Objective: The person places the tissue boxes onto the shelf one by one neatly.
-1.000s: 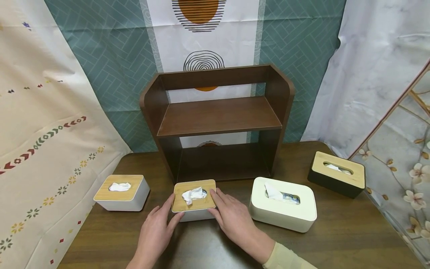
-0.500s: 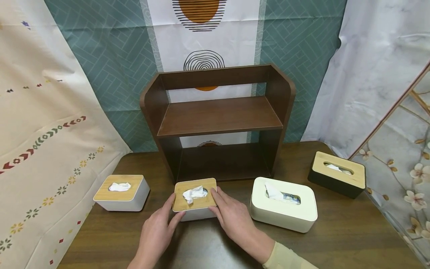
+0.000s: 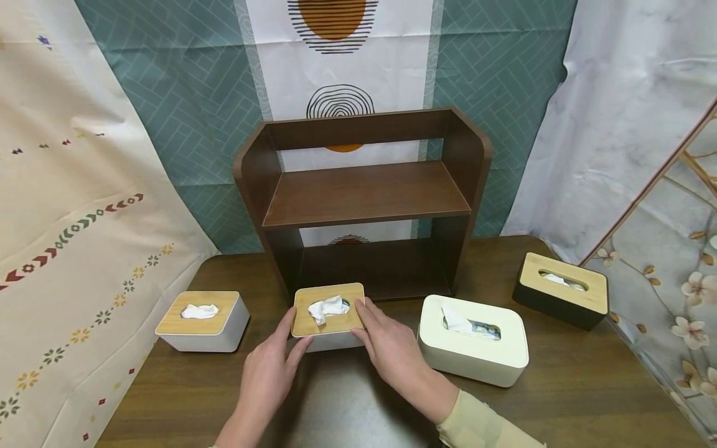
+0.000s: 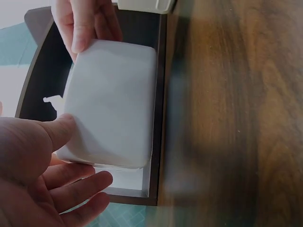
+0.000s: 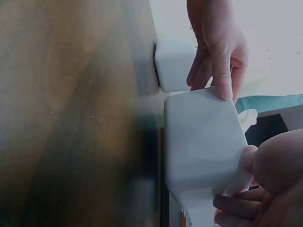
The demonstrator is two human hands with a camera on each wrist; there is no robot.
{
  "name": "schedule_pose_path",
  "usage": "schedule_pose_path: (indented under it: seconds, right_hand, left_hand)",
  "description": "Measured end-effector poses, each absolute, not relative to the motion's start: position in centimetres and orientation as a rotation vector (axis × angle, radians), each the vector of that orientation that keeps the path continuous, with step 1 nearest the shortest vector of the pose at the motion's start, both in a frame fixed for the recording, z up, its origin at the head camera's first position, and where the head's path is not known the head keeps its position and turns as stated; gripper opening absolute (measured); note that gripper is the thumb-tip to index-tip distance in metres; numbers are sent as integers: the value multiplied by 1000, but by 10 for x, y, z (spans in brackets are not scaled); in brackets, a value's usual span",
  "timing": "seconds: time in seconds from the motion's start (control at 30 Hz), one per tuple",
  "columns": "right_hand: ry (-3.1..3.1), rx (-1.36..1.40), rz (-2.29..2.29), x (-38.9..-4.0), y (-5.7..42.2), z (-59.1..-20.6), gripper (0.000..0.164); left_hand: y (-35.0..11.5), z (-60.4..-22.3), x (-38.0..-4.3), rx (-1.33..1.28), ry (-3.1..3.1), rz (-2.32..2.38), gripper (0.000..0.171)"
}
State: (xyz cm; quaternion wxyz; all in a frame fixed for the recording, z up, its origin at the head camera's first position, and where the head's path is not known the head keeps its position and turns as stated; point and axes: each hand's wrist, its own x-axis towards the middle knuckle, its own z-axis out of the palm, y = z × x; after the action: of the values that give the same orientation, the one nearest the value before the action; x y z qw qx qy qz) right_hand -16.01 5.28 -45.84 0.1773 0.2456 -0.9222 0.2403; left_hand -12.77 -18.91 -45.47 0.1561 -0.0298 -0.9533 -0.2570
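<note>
Between both hands, a white tissue box (image 3: 305, 320) with a pale wooden lid and a tissue poking out sits just in front of the dark bookshelf's lower opening. My left hand (image 3: 269, 370) grips its left end, thumb on the near face. At the other end, my right hand (image 3: 394, 348) holds it with fingers along the lid's edge and thumb at the front. The left wrist view faces the plain white front of the box (image 4: 113, 104), which overlaps the shelf there. In the right wrist view, thumbs press the same face at both ends.
Behind stands a two-tier brown bookshelf (image 3: 364, 193). A white wooden-lidded tissue box (image 3: 218, 339) is at left. To the right are a cream tissue box (image 3: 470, 358), near my right hand, and a black one with a wooden lid (image 3: 551, 305). Patterned cloths hang around the table (image 3: 168, 398).
Both hands have moved the held tissue box forward and slightly right, closer to the bookshelf, mostly within the last half second. The other boxes stay where they were.
</note>
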Motion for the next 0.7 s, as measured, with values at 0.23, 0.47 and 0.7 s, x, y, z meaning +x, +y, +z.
schedule_pose_path:
  seconds: [0.23, 0.47, 0.7]
  right_hand:
    - [-2614, 693, 691, -169, 53, -454, 56]
    - [-2628, 668, 712, -178, 52, -453, 56]
    - [-2618, 635, 718, -185, 50, -455, 53]
  left_hand:
    - [-186, -456, -137, -98, -2694, -757, 70]
    - [-185, -456, -148, -83, -2693, -770, 71]
    - [-183, -460, -159, -73, -2703, -771, 71]
